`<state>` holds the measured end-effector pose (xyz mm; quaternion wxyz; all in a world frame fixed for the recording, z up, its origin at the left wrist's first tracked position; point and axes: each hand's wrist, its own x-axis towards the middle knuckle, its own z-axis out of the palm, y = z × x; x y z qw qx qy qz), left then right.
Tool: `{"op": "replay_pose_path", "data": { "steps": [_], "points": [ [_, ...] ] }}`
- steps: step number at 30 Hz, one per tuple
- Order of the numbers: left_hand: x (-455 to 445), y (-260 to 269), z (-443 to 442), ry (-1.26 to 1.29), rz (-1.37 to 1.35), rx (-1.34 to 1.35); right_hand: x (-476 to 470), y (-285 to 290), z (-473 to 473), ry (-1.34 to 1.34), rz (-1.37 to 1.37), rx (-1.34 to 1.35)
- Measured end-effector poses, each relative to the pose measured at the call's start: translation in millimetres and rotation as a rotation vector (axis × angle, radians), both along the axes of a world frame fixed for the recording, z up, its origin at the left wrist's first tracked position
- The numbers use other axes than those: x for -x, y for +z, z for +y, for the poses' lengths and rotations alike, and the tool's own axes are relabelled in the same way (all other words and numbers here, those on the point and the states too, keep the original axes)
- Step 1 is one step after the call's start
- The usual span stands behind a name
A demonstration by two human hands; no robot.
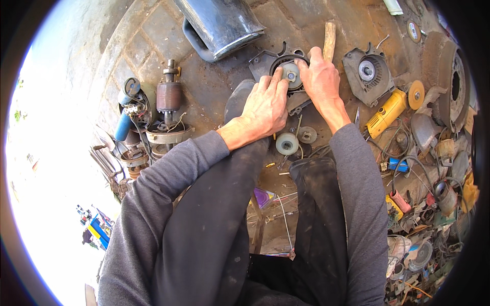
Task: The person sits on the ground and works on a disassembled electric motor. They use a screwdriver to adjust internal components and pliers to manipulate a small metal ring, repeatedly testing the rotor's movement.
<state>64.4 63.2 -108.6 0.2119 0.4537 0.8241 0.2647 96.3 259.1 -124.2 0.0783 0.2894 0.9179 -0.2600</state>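
Observation:
A whitish plastic spool (291, 75) sits in the round opening of a grey metal machine housing (264, 63) on the ground. My left hand (268, 101) lies over the housing's near left side, its fingertips on the spool's left edge. From the right, my right hand (321, 78) touches the spool's upper right edge with thumb and finger; its other fingers are curled. Whether either hand grips the spool is hard to tell. Just below the hands lie a second white plastic spool (287, 144) and a greyish plastic disc (307, 135).
A matching housing part (367, 72) and a yellow angle grinder (387, 111) lie to the right, near heaped scrap. A wooden stick (329, 42) stands beyond my right hand. A dark cylindrical container (222, 26) lies at the top. Motor rotors (169, 95) and capacitors (122, 126) are at left.

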Motion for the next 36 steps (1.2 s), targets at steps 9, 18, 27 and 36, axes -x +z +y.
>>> {"op": "replay_pose_path", "data": {
  "steps": [9,18,27,36],
  "points": [
    [-6,2,8,0.050,0.064,-0.011,0,1,-1,-0.028,-0.020,0.008],
    [25,-17,33,0.102,0.079,-0.057,3,2,3,-0.055,-0.057,0.050],
    [21,-25,44,0.089,0.083,-0.019,4,1,4,-0.079,-0.042,0.070],
    [16,-26,30,-0.030,0.140,-0.140,-7,-1,5,-0.006,0.100,0.020]
  ]
}}
